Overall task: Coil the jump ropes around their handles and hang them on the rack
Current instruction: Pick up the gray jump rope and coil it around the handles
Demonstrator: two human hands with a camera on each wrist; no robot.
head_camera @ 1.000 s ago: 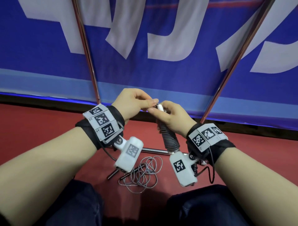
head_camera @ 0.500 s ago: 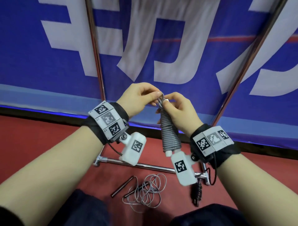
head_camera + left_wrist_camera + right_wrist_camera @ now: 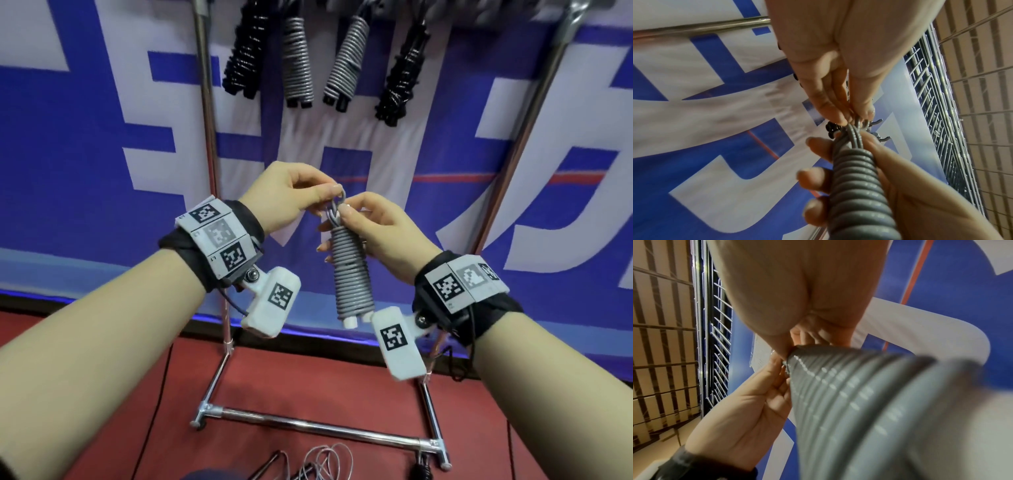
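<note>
We hold grey coiled rope [image 3: 350, 270] upright in front of rack [image 3: 213, 192], below its top bar. Right hand [image 3: 383, 233] wraps fingers round upper coils; left hand [image 3: 291, 195] pinches small loop [image 3: 339, 198] at top end. Two white handle tips [image 3: 352, 322] poke out below. Four wound ropes [image 3: 298, 58] hang from rack's top. Loose rope [image 3: 325, 460] lies on red floor [image 3: 308, 383] near rack's base bar

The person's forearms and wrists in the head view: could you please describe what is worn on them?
Both forearms are bare, with no sleeves. Each wrist carries a black fabric wrap topped by a white band of three square black-and-white coded markers: left wrist band, right wrist band. Below each hangs a white rounded-box camera unit bearing one more marker, left, right, on a bolted joint. Thin black cables loop from both wraps.
</note>
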